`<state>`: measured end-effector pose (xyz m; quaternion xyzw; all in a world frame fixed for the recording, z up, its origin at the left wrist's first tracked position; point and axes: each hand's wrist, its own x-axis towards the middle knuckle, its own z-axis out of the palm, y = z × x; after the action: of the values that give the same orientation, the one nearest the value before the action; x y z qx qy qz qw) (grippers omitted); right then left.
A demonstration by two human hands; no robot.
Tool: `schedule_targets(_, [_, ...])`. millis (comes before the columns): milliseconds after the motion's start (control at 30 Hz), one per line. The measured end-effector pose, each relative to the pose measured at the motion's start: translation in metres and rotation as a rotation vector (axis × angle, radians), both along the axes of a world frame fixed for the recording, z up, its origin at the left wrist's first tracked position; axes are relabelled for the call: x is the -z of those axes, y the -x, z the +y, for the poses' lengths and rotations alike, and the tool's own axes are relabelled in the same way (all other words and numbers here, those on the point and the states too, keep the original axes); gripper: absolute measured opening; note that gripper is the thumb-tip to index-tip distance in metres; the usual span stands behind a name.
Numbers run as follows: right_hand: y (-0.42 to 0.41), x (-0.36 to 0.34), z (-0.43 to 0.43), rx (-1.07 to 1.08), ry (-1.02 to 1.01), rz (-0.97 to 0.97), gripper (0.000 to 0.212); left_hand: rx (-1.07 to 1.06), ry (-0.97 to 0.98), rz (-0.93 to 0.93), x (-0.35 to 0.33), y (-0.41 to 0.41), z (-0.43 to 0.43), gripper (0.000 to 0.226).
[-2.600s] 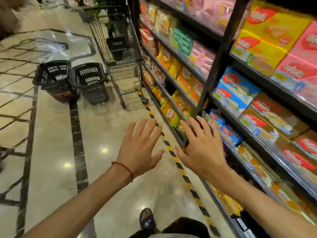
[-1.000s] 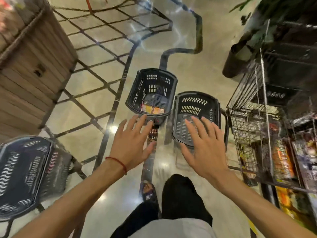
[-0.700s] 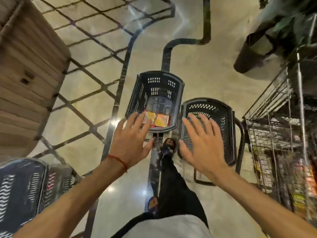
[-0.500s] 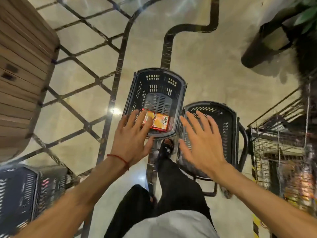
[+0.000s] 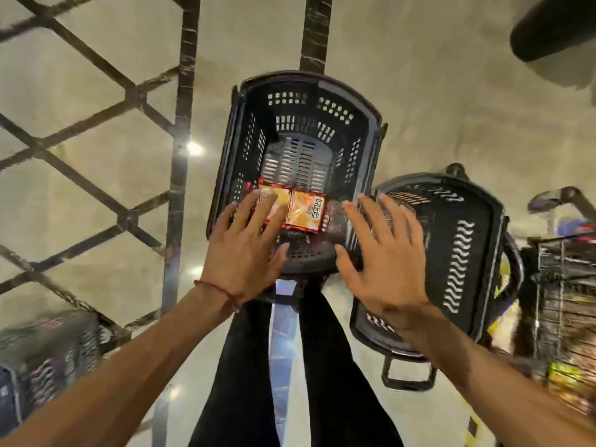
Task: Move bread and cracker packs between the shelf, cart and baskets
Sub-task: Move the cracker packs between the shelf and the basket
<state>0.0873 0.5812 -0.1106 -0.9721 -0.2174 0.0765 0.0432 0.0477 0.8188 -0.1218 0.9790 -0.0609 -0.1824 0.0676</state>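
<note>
A black plastic basket (image 5: 361, 124) stands on the floor in front of me, with two orange cracker packs (image 5: 304, 209) lying side by side at its near end. My left hand (image 5: 245, 250), fingers spread and holding nothing, hovers over the near left pack. My right hand (image 5: 383, 253) is spread too, empty, above the gap between this basket and a second black basket (image 5: 464, 240) to the right. The wire cart (image 5: 567, 301) shows blurred at the right edge.
Another black basket (image 5: 42, 359) sits at the lower left. My legs in dark trousers (image 5: 245, 382) stand just behind the near basket. A dark round base (image 5: 554, 24) is at the top right. The tiled floor (image 5: 80, 140) has dark inlaid lines.
I turned from the shelf and walked up to the baskets. Both hands stayed spread and empty and now hang over the near end of the left basket.
</note>
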Motion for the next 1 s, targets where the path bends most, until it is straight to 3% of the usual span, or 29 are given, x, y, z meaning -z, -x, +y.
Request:
schedule_targets(333, [-0.008, 0.205, 0.041, 0.138, 0.004, 0.056, 0.062, 0.028, 0.062, 0.054, 0.206, -0.042, 0.023, 0.062])
schedule_targets(567, [-0.013, 0.315, 0.05, 0.231, -0.091, 0.198, 0.063, 0.074, 0.044, 0.13, 0.298, -0.05, 0.023, 0.064])
schedule_targets(633, [-0.014, 0.343, 0.055, 0.357, -0.226, 0.325, 0.063, 0.056, 0.052, 0.148, 0.31, -0.049, 0.026, 0.065])
schedule_targets(800, [-0.029, 0.41, 0.069, 0.936, -0.488, 0.825, 0.073, 0.02, 0.047, 0.205, 0.322, -0.047, 0.034, 0.064])
schedule_targets(933, [-0.039, 0.435, 0.081, 1.19, -0.587, 0.946, 0.104, -0.033, 0.075, 0.227, 0.321, -0.05, 0.038, 0.063])
schedule_targets(1000, [-0.039, 0.438, 0.084, 1.238, -0.595, 0.934, 0.105, -0.051, 0.083, 0.237, 0.32, -0.05, 0.038, 0.062])
